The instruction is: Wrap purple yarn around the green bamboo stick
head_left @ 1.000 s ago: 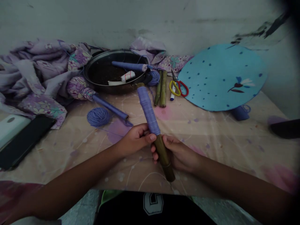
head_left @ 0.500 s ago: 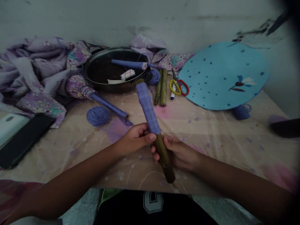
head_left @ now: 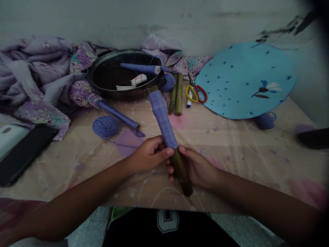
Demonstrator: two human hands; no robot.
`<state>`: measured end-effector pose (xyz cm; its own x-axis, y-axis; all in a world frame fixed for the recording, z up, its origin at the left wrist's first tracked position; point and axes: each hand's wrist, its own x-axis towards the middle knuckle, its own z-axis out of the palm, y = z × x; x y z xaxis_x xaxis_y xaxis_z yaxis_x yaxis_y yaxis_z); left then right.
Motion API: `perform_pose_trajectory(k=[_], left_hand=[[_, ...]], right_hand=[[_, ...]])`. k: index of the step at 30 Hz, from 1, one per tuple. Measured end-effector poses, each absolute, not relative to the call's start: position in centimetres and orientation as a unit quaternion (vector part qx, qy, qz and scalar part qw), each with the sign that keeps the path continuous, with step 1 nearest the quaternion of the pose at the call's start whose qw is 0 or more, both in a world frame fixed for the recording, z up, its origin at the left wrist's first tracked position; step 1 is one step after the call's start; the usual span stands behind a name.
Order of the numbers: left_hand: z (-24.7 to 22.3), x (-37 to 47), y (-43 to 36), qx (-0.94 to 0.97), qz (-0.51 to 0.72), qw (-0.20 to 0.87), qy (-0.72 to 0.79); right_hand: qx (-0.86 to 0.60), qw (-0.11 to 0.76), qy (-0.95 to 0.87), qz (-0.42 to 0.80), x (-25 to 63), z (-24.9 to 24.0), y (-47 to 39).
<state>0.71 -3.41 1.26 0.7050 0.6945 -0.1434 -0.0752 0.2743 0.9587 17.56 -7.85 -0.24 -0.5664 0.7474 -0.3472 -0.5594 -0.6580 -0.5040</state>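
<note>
A bamboo stick (head_left: pixel 180 168), its upper part wound with purple yarn (head_left: pixel 163 120), is held tilted between both hands. My left hand (head_left: pixel 154 154) grips it at the lower edge of the winding, thumb on top. Just below, my right hand (head_left: pixel 199 166) is closed around the bare bamboo, its fingertips showing on the left side. A yarn ball (head_left: pixel 105 127) lies left of the hands, and its strand runs toward my left hand. Beyond the ball lies a purple-wrapped stick (head_left: pixel 119 115) with a floral cloth end.
Behind are a black pan (head_left: pixel 102 90) holding another wrapped stick, bamboo pieces (head_left: pixel 179 96), scissors (head_left: pixel 197 94) over a marker, and a blue oval board (head_left: pixel 239 79) near a purple cup (head_left: pixel 266 121). At left, a phone (head_left: pixel 27 154) lies beside crumpled cloth (head_left: pixel 38 79).
The wound stick has turned slightly and its lower end sits a little higher. My right thumb has shifted slightly against it. The view has moved a little.
</note>
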Motion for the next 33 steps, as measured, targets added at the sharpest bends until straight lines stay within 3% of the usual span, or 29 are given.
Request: perform_pose_trajectory(k=[10,19,27,33], left_hand=[[1.5,1.5,-4.1,0.548,0.258,0.739,0.295],[1.4,1.6,-4.3,0.609,0.276,0.667,0.329],[1.4,1.8,-4.3,0.601,0.273,0.675,0.330],[1.3,2.0,-4.5,0.608,0.274,0.660,0.347]], right_hand=[[-0.296,0.320,-0.122,0.892,17.5,0.6,-8.0],[-0.322,0.314,-0.120,0.885,17.3,0.5,-7.8],[-0.327,0.358,-0.146,0.862,17.3,0.5,-8.2],[-0.369,0.341,-0.147,0.852,17.0,0.9,-8.1]])
